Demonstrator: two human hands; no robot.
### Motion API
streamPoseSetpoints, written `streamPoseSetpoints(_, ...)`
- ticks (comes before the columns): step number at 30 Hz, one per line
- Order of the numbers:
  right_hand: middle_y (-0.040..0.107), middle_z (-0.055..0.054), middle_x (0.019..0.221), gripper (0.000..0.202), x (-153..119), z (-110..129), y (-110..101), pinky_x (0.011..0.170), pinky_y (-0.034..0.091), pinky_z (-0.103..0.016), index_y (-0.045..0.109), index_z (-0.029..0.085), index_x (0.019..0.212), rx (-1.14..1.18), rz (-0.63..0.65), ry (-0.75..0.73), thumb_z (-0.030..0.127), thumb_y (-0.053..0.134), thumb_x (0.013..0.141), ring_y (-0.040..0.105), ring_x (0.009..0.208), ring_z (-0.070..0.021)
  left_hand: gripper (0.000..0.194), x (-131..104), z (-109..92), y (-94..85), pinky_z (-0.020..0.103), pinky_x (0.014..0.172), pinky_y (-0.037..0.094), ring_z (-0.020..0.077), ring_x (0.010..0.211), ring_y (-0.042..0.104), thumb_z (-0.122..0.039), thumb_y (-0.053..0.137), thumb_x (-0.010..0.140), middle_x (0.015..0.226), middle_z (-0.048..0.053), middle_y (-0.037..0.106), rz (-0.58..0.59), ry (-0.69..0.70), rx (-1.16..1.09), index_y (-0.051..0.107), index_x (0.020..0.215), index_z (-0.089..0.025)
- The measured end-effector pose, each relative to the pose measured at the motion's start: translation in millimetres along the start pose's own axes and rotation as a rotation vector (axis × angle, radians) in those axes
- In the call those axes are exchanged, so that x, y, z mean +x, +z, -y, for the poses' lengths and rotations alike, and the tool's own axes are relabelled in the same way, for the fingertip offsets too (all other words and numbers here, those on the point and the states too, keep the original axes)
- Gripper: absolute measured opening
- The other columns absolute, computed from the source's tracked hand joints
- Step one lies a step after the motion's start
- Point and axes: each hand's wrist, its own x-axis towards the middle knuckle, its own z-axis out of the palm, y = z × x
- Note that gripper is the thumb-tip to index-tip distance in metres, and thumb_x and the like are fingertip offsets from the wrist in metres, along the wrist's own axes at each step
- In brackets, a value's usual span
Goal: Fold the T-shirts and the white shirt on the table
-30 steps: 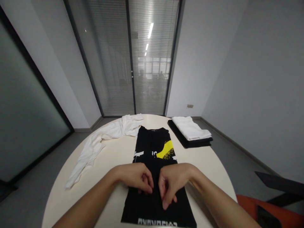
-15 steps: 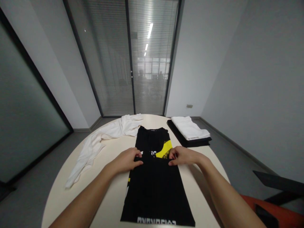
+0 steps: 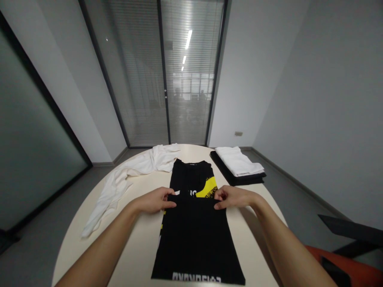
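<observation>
A black T-shirt (image 3: 197,235) with a yellow patch and white lettering lies lengthwise on the table, its collar at the far end. Part of it is folded over, and the fold edge runs across the shirt between my hands. My left hand (image 3: 157,199) pinches the left end of that edge between thumb and fingers. At the right end, my right hand (image 3: 230,196) grips the same edge, thumb on the near side. Some fingertips of both hands are hidden by the cloth.
A crumpled white garment (image 3: 128,169) stretches along the table's left side. Toward the back right, a folded white cloth (image 3: 239,161) rests on folded black cloth (image 3: 248,180). The round cream table (image 3: 134,255) has a red and black chair (image 3: 344,263) at its right.
My left hand has shifted slightly left along the fold edge, out to the shirt's side. My right hand has barely moved. The fold edge looks straighter and a little farther up.
</observation>
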Motion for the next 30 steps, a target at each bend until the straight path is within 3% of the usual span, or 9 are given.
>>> streamPoseSetpoints(3, 0.039, 0.006, 0.066, 0.040, 1.2, -2.6, -1.5, 0.058, 0.028, -0.024, 0.047, 0.019, 0.072, 0.031, -0.039, -0.057, 0.052, 0.068, 0.080, 0.035, 0.061, -0.0094, 0.031, 1.3, 1.0, -2.0, 0.021, 0.050, 0.029, 0.0094, 0.054, 0.045, -0.044, 0.068, 0.079, 0.061, -0.007, 0.050, -0.029, 0.027, -0.120, 0.057, 0.090, -0.017)
streamPoseSetpoints(5, 0.040, 0.006, 0.070, 0.040, 3.1, -3.5, -2.4, 0.059, 0.031, -0.024, 0.045, 0.020, 0.075, 0.053, -0.165, -0.121, 0.053, 0.067, 0.082, 0.036, 0.064, -0.0102, 0.035, 5.3, 2.2, -2.3, 0.021, 0.051, 0.032, 0.0101, 0.054, 0.048, -0.046, 0.069, 0.079, 0.062, -0.005, 0.054, -0.102, 0.049, -0.193, 0.058, 0.094, -0.016)
streamPoseSetpoints(9, 0.049, 0.002, 0.081, 0.035, 11.8, -12.4, -3.0, 0.069, 0.038, -0.027, 0.051, 0.020, 0.089, 0.072, -0.554, -0.205, 0.053, 0.063, 0.086, 0.045, 0.073, -0.0132, 0.043, 22.0, 12.1, 2.9, 0.023, 0.059, 0.042, 0.0151, 0.069, 0.062, -0.049, 0.069, 0.079, 0.081, 0.002, 0.067, -0.425, 0.158, -0.397, 0.057, 0.106, -0.017)
streamPoseSetpoints(11, 0.053, 0.001, 0.083, 0.036, 18.5, -23.7, -2.0, 0.070, 0.040, -0.028, 0.056, 0.020, 0.102, 0.059, -0.642, -0.166, 0.053, 0.061, 0.088, 0.048, 0.074, -0.0144, 0.048, 31.2, 21.6, 8.5, 0.024, 0.059, 0.044, 0.0162, 0.070, 0.064, -0.048, 0.069, 0.078, 0.086, 0.004, 0.068, -0.537, 0.149, -0.455, 0.055, 0.112, -0.018)
streamPoseSetpoints(17, 0.062, -0.001, 0.085, 0.045, 33.8, -49.4, 2.5, 0.073, 0.046, -0.032, 0.059, 0.019, 0.122, 0.031, -0.587, -0.137, 0.048, 0.063, 0.087, 0.056, 0.075, -0.0167, 0.062, 43.1, 42.7, 18.6, 0.025, 0.060, 0.048, 0.0155, 0.073, 0.065, -0.030, 0.069, 0.075, 0.099, 0.005, 0.066, -0.573, 0.129, -0.375, 0.048, 0.133, -0.021)
streamPoseSetpoints(21, 0.066, -0.005, 0.105, 0.036, 37.8, -40.6, 3.8, 0.079, 0.047, -0.032, 0.062, 0.022, 0.118, 0.027, -0.713, -0.223, 0.046, 0.059, 0.090, 0.059, 0.088, -0.0189, 0.040, 46.3, 40.2, 14.6, 0.030, 0.076, 0.053, 0.0155, 0.082, 0.066, -0.028, 0.060, 0.082, 0.112, 0.008, 0.065, -0.737, 0.225, -0.234, 0.062, 0.121, -0.019)
streamPoseSetpoints(23, 0.064, -0.006, 0.112, 0.034, 40.8, -37.5, 5.2, 0.077, 0.047, -0.031, 0.062, 0.024, 0.118, 0.026, -0.797, -0.238, 0.045, 0.057, 0.092, 0.059, 0.091, -0.0192, 0.041, 49.1, 39.3, 13.9, 0.032, 0.085, 0.052, 0.0175, 0.092, 0.066, -0.028, 0.058, 0.085, 0.114, 0.009, 0.065, -0.800, 0.277, -0.255, 0.059, 0.125, -0.019)
streamPoseSetpoints(27, 0.063, -0.004, 0.100, 0.044, 46.0, -44.6, 8.6, 0.071, 0.048, -0.030, 0.053, 0.024, 0.131, 0.031, -0.798, -0.152, 0.041, 0.057, 0.090, 0.059, 0.077, -0.0162, 0.059, 52.2, 43.1, 17.1, 0.035, 0.088, 0.053, 0.0198, 0.099, 0.067, -0.028, 0.061, 0.083, 0.119, 0.010, 0.065, -0.670, 0.281, -0.351, 0.046, 0.140, -0.019)
streamPoseSetpoints(30, 0.059, -0.001, 0.086, 0.050, 45.2, -52.4, 8.9, 0.068, 0.047, -0.029, 0.050, 0.022, 0.134, 0.014, -0.729, -0.090, 0.036, 0.059, 0.087, 0.057, 0.070, -0.0151, 0.049, 49.6, 48.2, 17.8, 0.038, 0.087, 0.053, 0.0216, 0.094, 0.067, -0.027, 0.062, 0.081, 0.110, 0.009, 0.069, -0.597, 0.202, -0.178, 0.058, 0.129, -0.019)
